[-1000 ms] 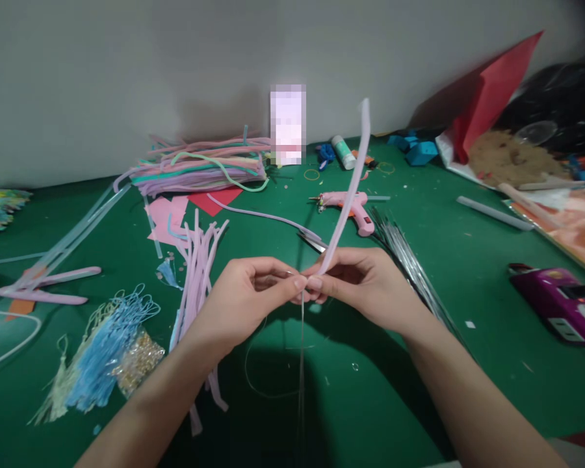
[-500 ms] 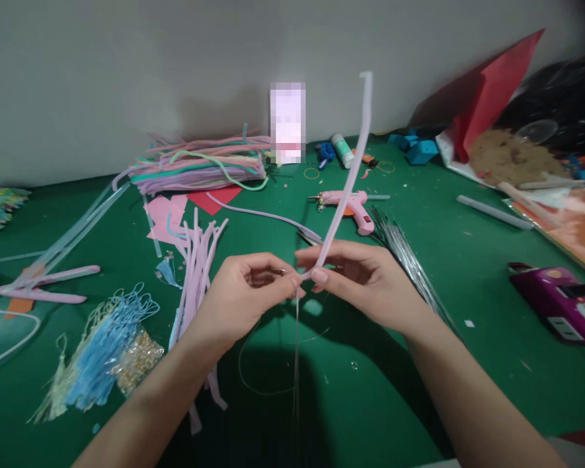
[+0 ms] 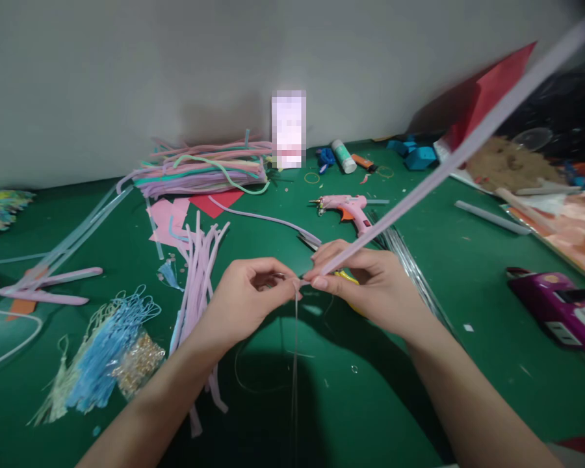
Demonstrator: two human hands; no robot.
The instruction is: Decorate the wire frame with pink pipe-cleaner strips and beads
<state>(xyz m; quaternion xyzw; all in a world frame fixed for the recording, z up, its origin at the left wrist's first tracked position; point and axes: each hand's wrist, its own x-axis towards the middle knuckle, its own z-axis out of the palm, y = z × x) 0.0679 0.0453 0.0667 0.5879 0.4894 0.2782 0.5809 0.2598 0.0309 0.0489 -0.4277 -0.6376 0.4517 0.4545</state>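
Observation:
Between the thumb and fingers of my right hand (image 3: 358, 276) is a long lilac pipe cleaner (image 3: 443, 175), slanting up to the upper right corner. My left hand (image 3: 260, 292) pinches its lower end, where thin wire (image 3: 295, 364) hangs down below the fingertips. The two hands almost meet over the middle of the green table. A thin loop curves beneath my left hand. Under my right hand, yellow-handled pliers or scissors (image 3: 348, 279) partly show. Beside my left wrist lies a bunch of lilac pipe cleaners (image 3: 202, 266).
Behind the hands are a pink glue gun (image 3: 344, 207), a bundle of coloured pipe cleaners (image 3: 199, 169) and a lit phone (image 3: 288, 130). Silver wires (image 3: 409, 260) lie right of my right hand. Tassels (image 3: 102, 357) and a bead bag (image 3: 139, 364) are at left, a purple box (image 3: 558, 305) at right.
The lilac pipe cleaner has swung from nearly upright to a long slant toward the upper right. Yellow handles now show beneath my right hand. Both hands stay in nearly the same place.

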